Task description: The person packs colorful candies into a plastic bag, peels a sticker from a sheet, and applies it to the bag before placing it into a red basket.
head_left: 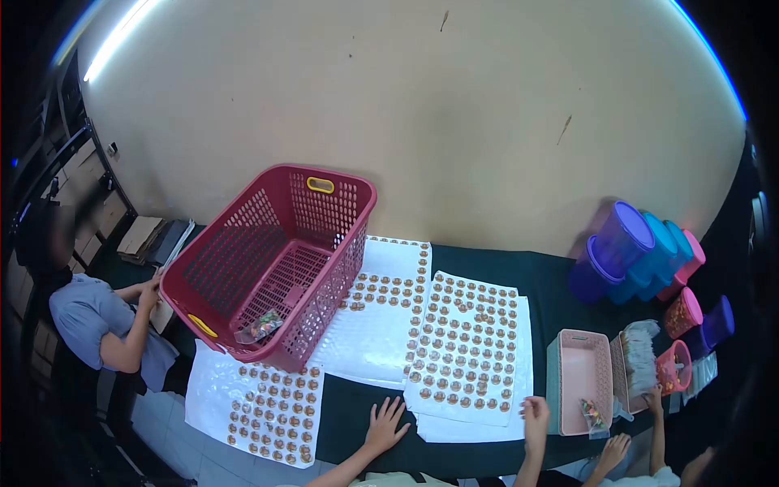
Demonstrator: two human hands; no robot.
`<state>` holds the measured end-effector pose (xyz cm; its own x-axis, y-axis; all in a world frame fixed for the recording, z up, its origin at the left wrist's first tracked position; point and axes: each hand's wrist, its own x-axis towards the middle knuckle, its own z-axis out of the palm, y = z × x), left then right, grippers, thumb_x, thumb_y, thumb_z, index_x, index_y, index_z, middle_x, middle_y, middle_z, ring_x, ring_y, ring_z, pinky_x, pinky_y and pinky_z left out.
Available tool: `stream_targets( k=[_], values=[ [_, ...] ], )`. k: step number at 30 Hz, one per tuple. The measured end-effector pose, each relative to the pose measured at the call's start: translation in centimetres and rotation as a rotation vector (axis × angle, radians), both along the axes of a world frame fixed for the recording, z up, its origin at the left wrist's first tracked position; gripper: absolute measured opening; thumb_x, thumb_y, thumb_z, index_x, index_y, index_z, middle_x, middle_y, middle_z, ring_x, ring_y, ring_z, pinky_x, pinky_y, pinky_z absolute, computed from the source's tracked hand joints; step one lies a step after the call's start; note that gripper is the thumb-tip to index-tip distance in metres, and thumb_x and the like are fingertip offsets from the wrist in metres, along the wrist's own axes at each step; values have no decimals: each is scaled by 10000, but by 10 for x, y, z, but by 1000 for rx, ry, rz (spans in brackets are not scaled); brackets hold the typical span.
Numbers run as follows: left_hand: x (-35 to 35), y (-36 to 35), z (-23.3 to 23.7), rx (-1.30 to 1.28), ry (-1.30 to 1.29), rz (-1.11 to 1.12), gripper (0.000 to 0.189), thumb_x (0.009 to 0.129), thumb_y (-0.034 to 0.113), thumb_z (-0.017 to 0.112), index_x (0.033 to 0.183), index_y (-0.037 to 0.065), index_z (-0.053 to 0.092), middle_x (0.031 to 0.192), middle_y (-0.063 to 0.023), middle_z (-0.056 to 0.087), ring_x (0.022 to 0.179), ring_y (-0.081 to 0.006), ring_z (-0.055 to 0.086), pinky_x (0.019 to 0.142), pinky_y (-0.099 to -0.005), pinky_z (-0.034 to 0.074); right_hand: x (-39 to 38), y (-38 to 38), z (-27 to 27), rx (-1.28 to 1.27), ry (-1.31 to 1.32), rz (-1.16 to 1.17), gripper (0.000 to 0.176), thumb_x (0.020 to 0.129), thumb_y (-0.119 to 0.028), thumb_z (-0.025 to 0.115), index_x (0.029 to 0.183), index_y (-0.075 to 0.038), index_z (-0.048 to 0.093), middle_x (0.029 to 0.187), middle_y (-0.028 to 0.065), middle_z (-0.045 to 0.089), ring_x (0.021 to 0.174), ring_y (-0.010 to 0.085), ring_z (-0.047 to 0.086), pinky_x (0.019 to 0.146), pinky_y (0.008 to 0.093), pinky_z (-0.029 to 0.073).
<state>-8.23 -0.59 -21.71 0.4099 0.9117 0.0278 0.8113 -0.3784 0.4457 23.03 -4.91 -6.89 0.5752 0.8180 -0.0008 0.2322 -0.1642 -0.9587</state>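
My left hand lies with fingers spread on the dark green tablecloth, just left of a sticker sheet. This white sheet bears rows of round brown stickers and lies over another white sheet. At its lower right edge, my right hand is raised slightly with its fingers bent together; whatever they may hold is too small to make out. Further left are a second sticker sheet, partly under the basket, and a third hanging over the table's front edge.
A large maroon basket holds a small packet. At right stand a pink basket with a packet, plastic bags and coloured tubs. A co-worker's hands are at right; another person stands left.
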Motion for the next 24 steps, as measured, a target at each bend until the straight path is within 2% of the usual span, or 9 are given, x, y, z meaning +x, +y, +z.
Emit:
stream_targets(
  k=[3,7,9,10,11,13,17,19,24],
  values=[
    [4,0,10,26,-32,63,551,803,405,507,1265,125,401,1362,-58,295,1275,-242,224,1010,-510,135,87,-1,-41,7,-252,-157,141,799,-83,535,908,5,519,860,92,524,738,154,505,662,270,427],
    [11,1,16,45,-24,118,513,780,393,537,1207,119,464,1323,-44,361,1250,-232,279,1010,-481,165,181,-3,-74,-106,-319,-341,262,771,-113,577,996,-9,490,983,140,494,858,225,497,739,338,411],
    [14,2,17,33,-14,143,486,776,380,545,1178,114,489,1310,-44,380,1243,-231,292,1008,-476,170,228,-5,-117,-467,-734,-411,411,751,-161,612,1101,-37,436,1078,185,454,981,304,463,813,393,383],
    [16,2,18,38,-20,155,471,770,373,555,1157,111,504,1300,-44,392,1239,-233,300,1005,-477,174,224,3,-105,-716,-560,-465,547,702,-201,662,1159,-54,398,1131,221,416,1083,359,396,867,430,352],
    [19,3,19,31,-25,170,462,764,367,562,1145,110,513,1293,-45,403,1235,-235,309,1004,-479,177,215,10,-112,-713,-557,-448,547,702,-201,662,1159,-54,398,1131,221,416,1083,359,396,867,430,352],
    [23,3,22,14,-12,195,458,762,366,562,1140,112,517,1286,-46,411,1232,-237,314,1004,-481,179,205,16,-126,-1031,-841,-552,617,664,-208,692,1178,-55,386,1138,226,405,1113,373,366,871,423,360],
    [30,3,21,27,8,224,446,749,331,573,1134,113,521,1283,-46,417,1226,-242,327,1006,-482,184,231,11,-97,-1018,-773,-307,634,636,-223,707,1161,-46,398,1151,230,395,1120,370,355,888,418,353],
    [32,3,23,29,33,232,442,743,303,575,1140,116,516,1286,-44,417,1226,-242,329,1008,-477,188,263,8,-91,-634,-422,-110,638,618,-228,711,1146,-33,410,1158,232,389,1120,375,350,903,409,348],
    [45,0,21,67,34,307,378,753,207,549,1113,95,521,1270,-57,437,1218,-257,342,1009,-479,189,291,21,-56,-665,-414,-190,701,606,-219,721,1193,-18,393,1201,244,382,1168,375,324,934,398,336]
  ],
)
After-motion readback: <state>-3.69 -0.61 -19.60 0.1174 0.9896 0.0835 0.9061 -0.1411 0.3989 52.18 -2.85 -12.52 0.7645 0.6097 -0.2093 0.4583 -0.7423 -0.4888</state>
